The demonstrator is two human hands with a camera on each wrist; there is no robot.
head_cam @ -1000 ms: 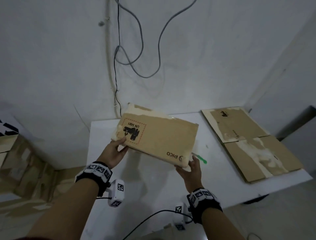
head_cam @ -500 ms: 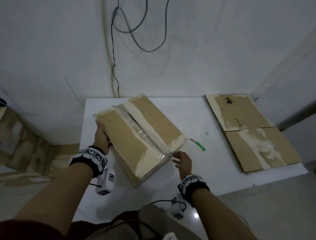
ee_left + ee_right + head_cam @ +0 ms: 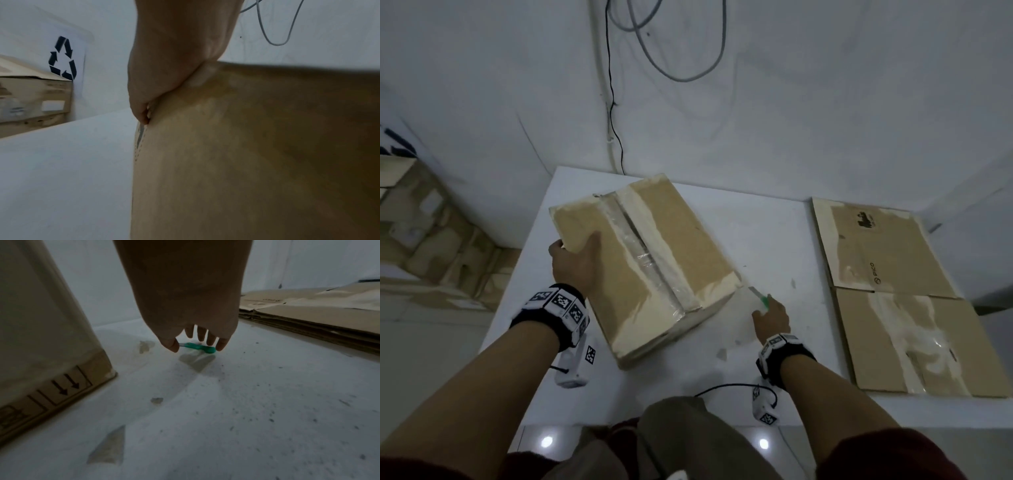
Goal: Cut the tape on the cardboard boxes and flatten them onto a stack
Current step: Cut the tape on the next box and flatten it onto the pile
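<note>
A taped cardboard box (image 3: 681, 236) stands on the white table (image 3: 763, 219), its taped seam (image 3: 643, 257) facing up. My left hand (image 3: 573, 260) grips the box's left edge, thumb on top and fingers down the side; the left wrist view shows the hand (image 3: 174, 56) against the box wall (image 3: 246, 146). A green-handled cutter (image 3: 763, 299) lies just right of the box. My right hand (image 3: 770, 313) reaches down onto it. In the right wrist view its straight fingertips (image 3: 222, 344) and thumb bracket the cutter (image 3: 202, 348) on the table.
A stack of flattened boxes (image 3: 887, 274) lies at the table's right end, also in the right wrist view (image 3: 308, 313). Scraps of tape (image 3: 109, 446) litter the tabletop. More cardboard boxes (image 3: 421, 240) sit on the floor at the left. Cables (image 3: 616, 120) hang down the wall behind.
The box has been turned seam-up and set down on the table. My right hand has left the box and moved right, down onto the green cutter.
</note>
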